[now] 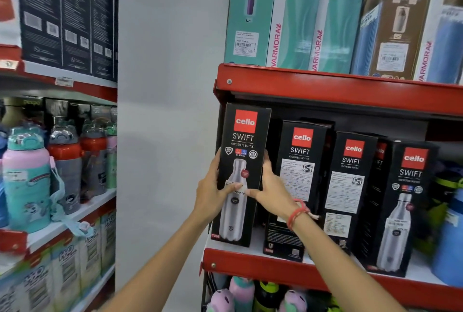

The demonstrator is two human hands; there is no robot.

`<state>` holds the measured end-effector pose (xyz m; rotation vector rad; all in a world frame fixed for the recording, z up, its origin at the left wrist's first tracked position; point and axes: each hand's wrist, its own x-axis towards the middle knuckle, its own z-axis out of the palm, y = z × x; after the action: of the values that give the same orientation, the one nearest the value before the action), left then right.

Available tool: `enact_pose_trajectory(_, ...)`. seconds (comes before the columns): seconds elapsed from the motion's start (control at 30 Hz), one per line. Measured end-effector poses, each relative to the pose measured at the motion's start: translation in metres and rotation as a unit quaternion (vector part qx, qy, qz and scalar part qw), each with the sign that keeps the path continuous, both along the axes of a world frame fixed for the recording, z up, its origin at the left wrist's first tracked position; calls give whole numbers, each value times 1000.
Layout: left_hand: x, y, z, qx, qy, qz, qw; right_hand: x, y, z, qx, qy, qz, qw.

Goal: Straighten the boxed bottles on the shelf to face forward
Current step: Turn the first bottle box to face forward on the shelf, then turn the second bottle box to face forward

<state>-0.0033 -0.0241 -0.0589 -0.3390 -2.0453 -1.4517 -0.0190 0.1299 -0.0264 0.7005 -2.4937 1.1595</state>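
Both hands (240,186) clasp the leftmost boxed bottle (241,174) (front facing outward).

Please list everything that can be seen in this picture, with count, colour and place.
cello boxes: five visible, black, middle shelf at right; the leftmost box is held
middle shelf: one, red edge, right unit
Varmora boxes: several, teal, brown and blue, top shelf at right
small bottles: several, pink, green and dark, below the middle shelf
black boxes: several, upper left shelf
kids' bottles: several, pink-teal, red-grey, left middle shelf
wall: white, between the units
red thread bracelet: one, right wrist
left hand: on the held box's left side
right hand: on its right side
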Motion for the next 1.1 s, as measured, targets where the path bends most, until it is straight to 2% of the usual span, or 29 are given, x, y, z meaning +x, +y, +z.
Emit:
enact_pose_trajectory(0.33, -16, 11, -20, 13, -35, 10, 999, -13, -1, -30, 25, 40, -54, 997)
enact_pose_trajectory(0.43, -15, 13, -22, 24, -43, 18, 999, -7, 2, -30, 53, 94, -109, 988)
enact_pose_trajectory(0.5, -15, 16, -23, 35, -57, 29, 997, 2, 5, -30, 32, 192, -168, 966)
enact_pose_trajectory(0.57, -13, 20, -23, 34, -64, 42, 996, 8, 9, -36, 4, 286, -249, 925)
enact_pose_trajectory(0.6, -12, 21, -22, 30, -62, 55, 996, 8, 10, -39, 3, 300, -307, 903)
enact_pose_trajectory(0.63, -9, 24, -22, 25, -55, 74, 995, 8, 11, -43, 0, 280, -361, 890)
enact_pose_trajectory(0.7, -3, 29, -21, 17, -33, 124, 992, 8, 10, -48, -17, 189, -412, 891)
enact_pose_trajectory(0.8, 7, 39, -20, 7, 7, 190, 982, 5, 9, -52, -51, 118, -397, 909)
enact_pose_trajectory(0.9, 14, 49, -15, 7, 37, 219, 975, 6, 16, -49, -95, 94, -369, 920)
enact_pose_trajectory(1.0, 23, 58, -8, 25, 71, 191, 979, 13, 36, -44, -127, 110, -323, 931)
enact_pose_trajectory(1.1, 31, 69, 2, 44, 65, 101, 992, 25, 59, -38, -172, 133, -273, 937)
